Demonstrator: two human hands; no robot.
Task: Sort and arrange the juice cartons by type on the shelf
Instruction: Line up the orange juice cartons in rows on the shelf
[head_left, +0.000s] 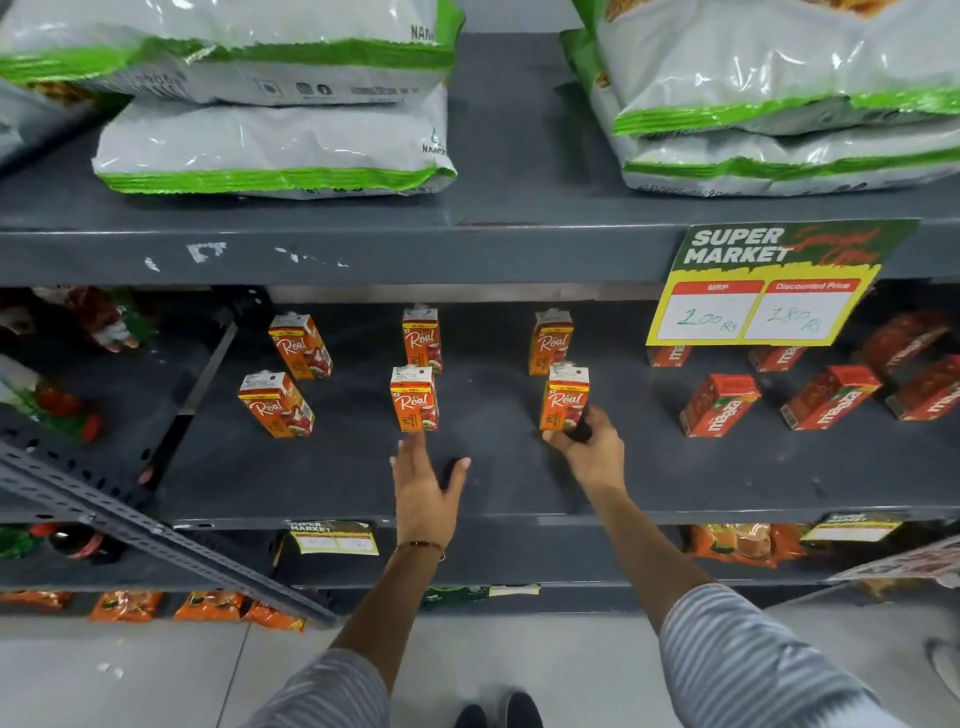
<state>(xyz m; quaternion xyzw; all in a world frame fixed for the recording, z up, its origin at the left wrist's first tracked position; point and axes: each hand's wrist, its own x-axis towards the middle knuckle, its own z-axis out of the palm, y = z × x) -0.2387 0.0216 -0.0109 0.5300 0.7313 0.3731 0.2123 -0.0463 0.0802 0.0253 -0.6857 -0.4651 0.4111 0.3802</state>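
Observation:
Several orange Real cartons stand upright in two rows on the dark grey shelf (337, 478). My right hand (589, 444) grips the base of the front right Real carton (564, 397). My left hand (423, 480) is open with fingers spread, its fingertips just below the front middle Real carton (414, 399), touching or nearly touching it. A front left Real carton (275, 404) leans slightly. Behind stand three more Real cartons (300, 345), (422, 339), (550, 340). To the right, several red Maaza cartons (719, 405) lie or lean on the same shelf.
A yellow and green price sign (769, 283) hangs from the upper shelf edge over the back Maaza cartons. White and green bags (270, 150) lie on the shelf above. A slanted perforated metal bar (171, 540) crosses the lower left. Orange packets (208, 605) fill the lower shelves.

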